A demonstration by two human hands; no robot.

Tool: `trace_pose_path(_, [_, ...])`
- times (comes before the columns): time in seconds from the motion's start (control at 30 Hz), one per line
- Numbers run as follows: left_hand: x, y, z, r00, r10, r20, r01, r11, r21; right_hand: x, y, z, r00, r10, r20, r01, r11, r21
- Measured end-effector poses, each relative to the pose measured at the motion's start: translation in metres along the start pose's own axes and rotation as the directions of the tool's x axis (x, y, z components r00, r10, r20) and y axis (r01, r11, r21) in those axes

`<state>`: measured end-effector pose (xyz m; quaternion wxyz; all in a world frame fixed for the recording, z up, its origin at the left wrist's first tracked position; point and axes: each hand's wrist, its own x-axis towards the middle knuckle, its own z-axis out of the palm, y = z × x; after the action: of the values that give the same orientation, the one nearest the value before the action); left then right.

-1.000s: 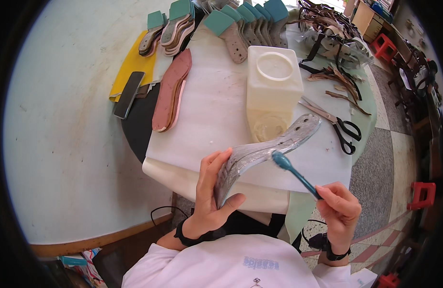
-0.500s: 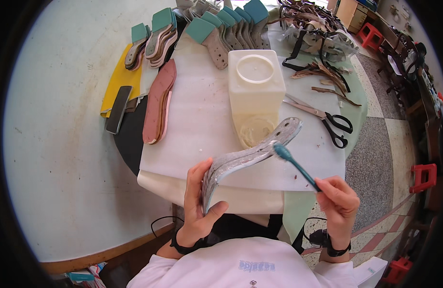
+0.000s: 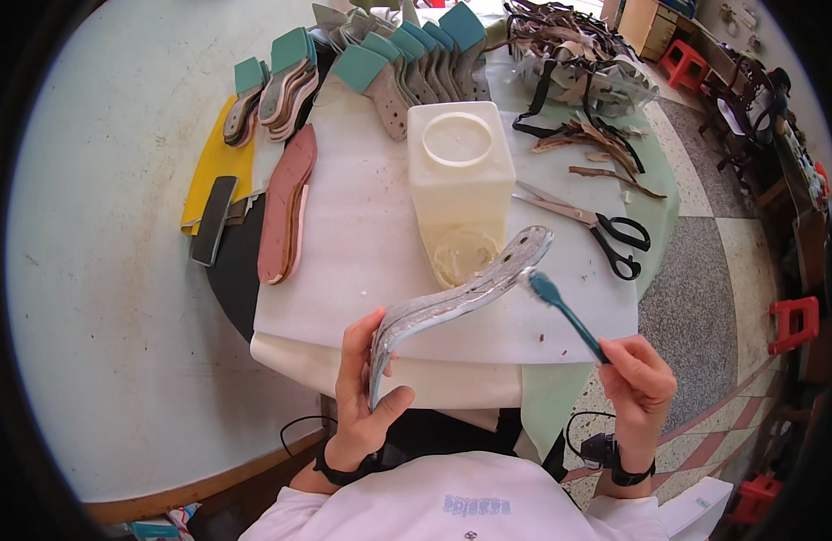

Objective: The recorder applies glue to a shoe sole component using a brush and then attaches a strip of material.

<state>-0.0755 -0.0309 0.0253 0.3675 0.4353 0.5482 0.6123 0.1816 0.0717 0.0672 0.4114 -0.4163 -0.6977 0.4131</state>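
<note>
My left hand (image 3: pixel 365 397) grips a curved grey shoe insole (image 3: pixel 448 299) by its near end, thumb on one side and fingers on the other. The insole is tilted up on edge, its far end, marked with dark holes, pointing up to the right. Pinched in my right hand (image 3: pixel 641 379) is a teal toothbrush (image 3: pixel 571 317), with whitish matter on its bristles. The brush head is right beside the insole's edge near the far end; whether they touch I cannot tell. Behind the insole stands a translucent plastic container (image 3: pixel 461 176) with pale paste around its lower opening.
Black-handled scissors (image 3: pixel 622 232) lie right of the container, near leather scraps (image 3: pixel 605 144). Pink insoles (image 3: pixel 287 207) lie at the left, next to a dark flat bar (image 3: pixel 215 221). Stacked grey insoles with teal ends (image 3: pixel 393 81) line the back. Red stools (image 3: pixel 794 325) stand on the floor.
The view has shifted slightly, so the table things appear a little lower and left. The brush head has moved slightly along the insole's edge, and whitish matter now shows on its bristles.
</note>
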Motion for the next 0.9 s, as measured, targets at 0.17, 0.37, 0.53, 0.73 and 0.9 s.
trace_pose_path(0.17, [0.003, 0.003, 0.007, 1.000, -0.009, 0.003, 0.009, 0.999, -0.037, 0.003, -0.007, 0.008, 0.992, -0.110, 0.058, 0.109, 0.994, 0.023])
trace_pose_path(0.37, [0.000, 0.001, 0.011, 0.987, -0.077, -0.144, 0.077, 0.997, 0.000, 0.006, 0.004, 0.003, 0.984, -0.155, 0.090, 0.158, 0.987, -0.017])
trace_pose_path(0.53, [0.001, -0.003, 0.004, 0.995, -0.088, -0.055, 0.086, 0.996, -0.025, 0.007, 0.012, -0.013, 0.996, -0.024, -0.090, 0.020, 0.999, -0.050])
trace_pose_path(0.73, [0.001, -0.007, 0.001, 0.997, -0.074, -0.014, 0.073, 0.995, -0.067, 0.010, 0.001, -0.008, 0.987, -0.122, 0.107, 0.124, 0.992, -0.018])
trace_pose_path(0.9, [0.003, -0.009, -0.001, 0.996, -0.080, -0.027, 0.078, 0.993, -0.085, 0.015, 0.010, -0.022, 0.994, -0.103, 0.042, 0.106, 0.991, -0.079])
